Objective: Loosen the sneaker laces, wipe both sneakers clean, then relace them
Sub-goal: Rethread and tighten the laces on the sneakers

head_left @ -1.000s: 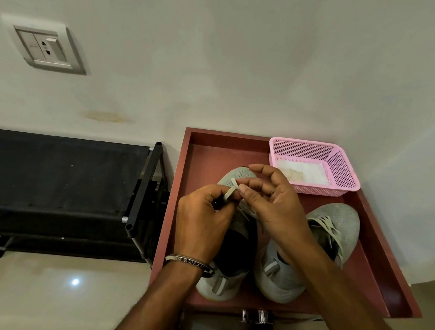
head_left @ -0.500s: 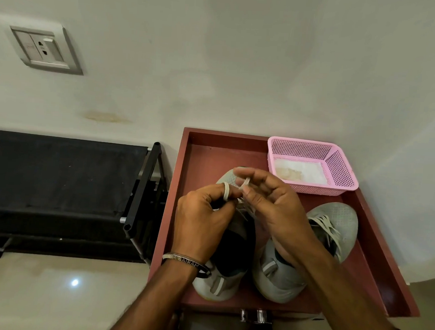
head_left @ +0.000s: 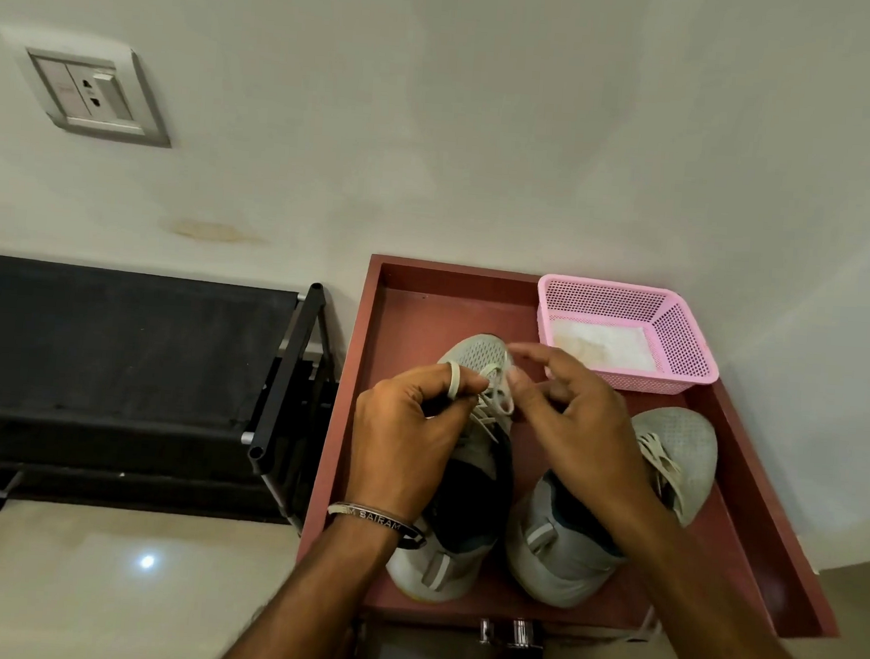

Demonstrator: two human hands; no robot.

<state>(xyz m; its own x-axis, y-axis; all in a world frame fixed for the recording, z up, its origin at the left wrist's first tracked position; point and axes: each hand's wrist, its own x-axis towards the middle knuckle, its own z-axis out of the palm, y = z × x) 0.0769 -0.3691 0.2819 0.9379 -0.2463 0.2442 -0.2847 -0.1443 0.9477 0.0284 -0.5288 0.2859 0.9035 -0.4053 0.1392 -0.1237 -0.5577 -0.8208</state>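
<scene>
Two grey sneakers stand toe-away in a red-brown tray [head_left: 409, 307]. My left hand [head_left: 410, 435] is over the left sneaker [head_left: 477, 353] and pinches a loop of its pale lace [head_left: 454, 382] between thumb and forefinger. My right hand [head_left: 570, 431] is beside it; its fingertips work the other part of the lace [head_left: 501, 385] near the toe, with the forefinger stretched out. The right sneaker [head_left: 682, 444] lies partly under my right forearm, its laces loose across the tongue.
A pink mesh basket [head_left: 679, 336] with a white cloth [head_left: 602, 343] inside sits at the tray's back right corner. A black fabric rack [head_left: 111, 358] stands to the left of the tray. A wall with a socket plate [head_left: 86, 91] rises behind.
My hands have drawn slightly apart over the left sneaker. The lace loop has wrapped round my left forefinger, and my right forefinger has stretched out.
</scene>
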